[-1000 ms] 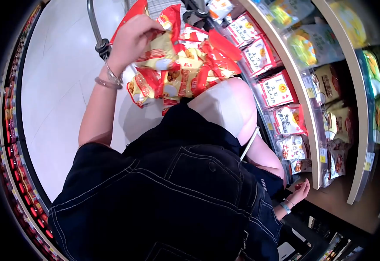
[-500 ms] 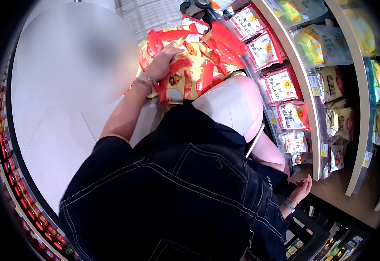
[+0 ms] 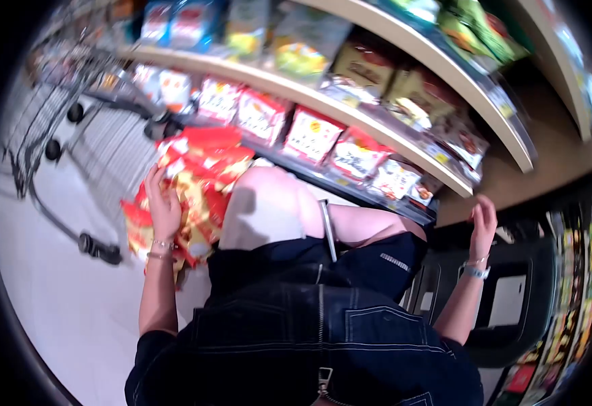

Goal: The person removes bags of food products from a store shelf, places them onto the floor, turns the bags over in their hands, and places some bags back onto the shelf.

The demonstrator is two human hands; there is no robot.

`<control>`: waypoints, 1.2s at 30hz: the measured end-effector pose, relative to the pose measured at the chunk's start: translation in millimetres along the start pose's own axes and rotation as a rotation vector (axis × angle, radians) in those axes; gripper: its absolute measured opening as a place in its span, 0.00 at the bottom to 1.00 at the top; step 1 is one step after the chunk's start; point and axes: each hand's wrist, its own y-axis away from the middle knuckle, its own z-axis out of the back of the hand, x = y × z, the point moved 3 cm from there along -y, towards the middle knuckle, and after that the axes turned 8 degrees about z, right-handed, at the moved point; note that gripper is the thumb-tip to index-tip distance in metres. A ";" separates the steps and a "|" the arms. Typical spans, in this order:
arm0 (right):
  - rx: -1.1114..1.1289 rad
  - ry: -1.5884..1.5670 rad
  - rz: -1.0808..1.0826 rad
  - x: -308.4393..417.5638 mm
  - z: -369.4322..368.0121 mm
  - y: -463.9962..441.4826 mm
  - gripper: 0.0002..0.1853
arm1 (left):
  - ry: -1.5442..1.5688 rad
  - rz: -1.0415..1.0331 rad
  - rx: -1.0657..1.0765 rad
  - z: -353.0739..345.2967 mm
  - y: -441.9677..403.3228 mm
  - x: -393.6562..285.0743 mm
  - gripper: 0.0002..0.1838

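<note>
The fingers of the left hand [image 3: 164, 208] are extended and slightly bent, the thumb apart from them, with nothing visibly gripped; blur leaves it unclear whether they press on what lies beneath. Under and around them lies a heap of glossy red-and-gold plastic bags [image 3: 202, 203], most of it on the palm's thumb side, toward the person's bare knee [image 3: 269, 186], with a smaller part showing beyond the outer edge of the hand. The heap's longer run goes from near the shelf foot back toward the body, roughly in line with the left forearm; I cannot make out any single bag's long axis. This hand is much the nearer one. The right hand [image 3: 484, 223] hangs well apart from the bags, its fingers loosely curled and seemingly holding nothing, near a black moulded-plastic frame [image 3: 538, 298]. Farther out, a silver wire shopping cart [image 3: 116, 145] stands just beyond the heap, and red-and-white rectangular packets [image 3: 313, 135] line the lowest shelf, past the knee.
</note>
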 end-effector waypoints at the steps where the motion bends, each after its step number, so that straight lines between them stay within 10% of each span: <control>1: -0.081 0.066 0.054 7.6 12.7 -13.7 0.13 | 0.046 -0.076 0.019 -9.3 -15.9 -26.4 0.24; 4: -0.268 0.261 0.276 28.6 35.1 -60.3 0.16 | 0.112 -0.342 0.094 -32.3 -54.0 -133.2 0.22; 6: -0.270 0.953 0.536 51.5 35.7 -91.7 0.25 | 0.126 -0.609 0.114 -57.5 -77.5 -197.4 0.21; 11: -0.165 1.323 0.549 1.0 26.3 -155.6 0.38 | -0.062 -0.901 -0.162 -156.5 -146.6 -338.2 0.32; 36: -0.368 1.302 0.548 -11.7 25.2 -178.8 0.19 | -0.057 -0.903 -0.254 -209.3 -189.8 -355.1 0.23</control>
